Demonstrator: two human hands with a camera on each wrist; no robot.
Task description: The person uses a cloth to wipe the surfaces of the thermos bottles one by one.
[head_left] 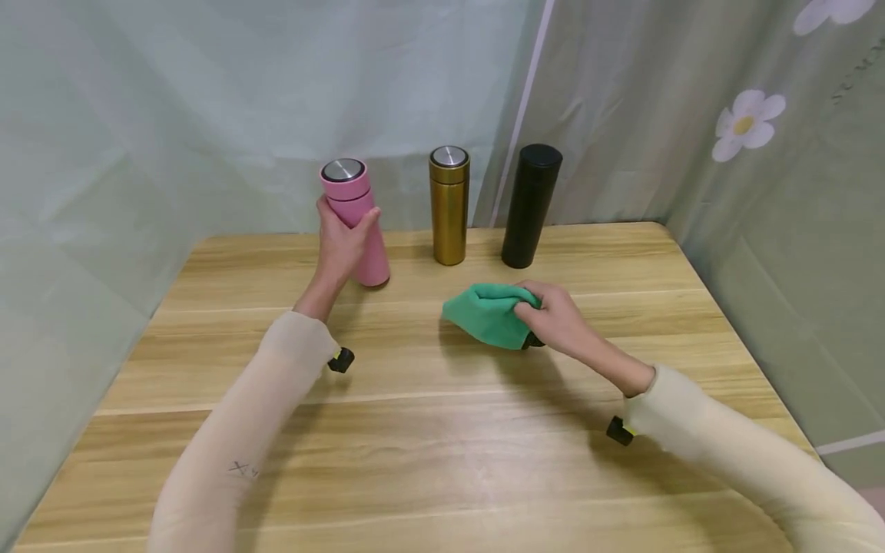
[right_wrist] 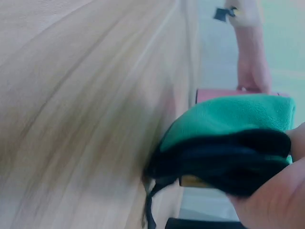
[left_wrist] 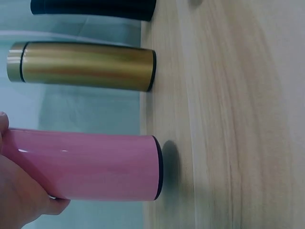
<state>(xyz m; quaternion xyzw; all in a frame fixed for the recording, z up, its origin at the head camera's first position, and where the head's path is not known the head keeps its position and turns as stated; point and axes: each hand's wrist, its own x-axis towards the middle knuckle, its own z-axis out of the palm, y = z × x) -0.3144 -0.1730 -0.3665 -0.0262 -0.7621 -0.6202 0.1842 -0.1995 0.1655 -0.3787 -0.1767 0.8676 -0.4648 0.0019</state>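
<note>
My left hand (head_left: 340, 244) grips a pink thermos flask (head_left: 373, 257) around its upper body, thumb on the near side. The flask has a steel-topped lid and leans slightly, its base close over the table; in the left wrist view its dark base rim (left_wrist: 159, 168) has a shadow beside it. My right hand (head_left: 558, 316) pinches a folded green cloth (head_left: 487, 315), held over the table. Bunched with the cloth is a black soft piece (right_wrist: 219, 155) with a thin cord hanging from it, partly hidden by the fingers.
A gold thermos flask (head_left: 450, 215) stands upright at the back of the wooden table (head_left: 429, 461), right of the pink one. A black flask (head_left: 531, 207) stands farther right. Behind the table hangs a pale curtain (head_left: 242, 100) with white flowers on its right part.
</note>
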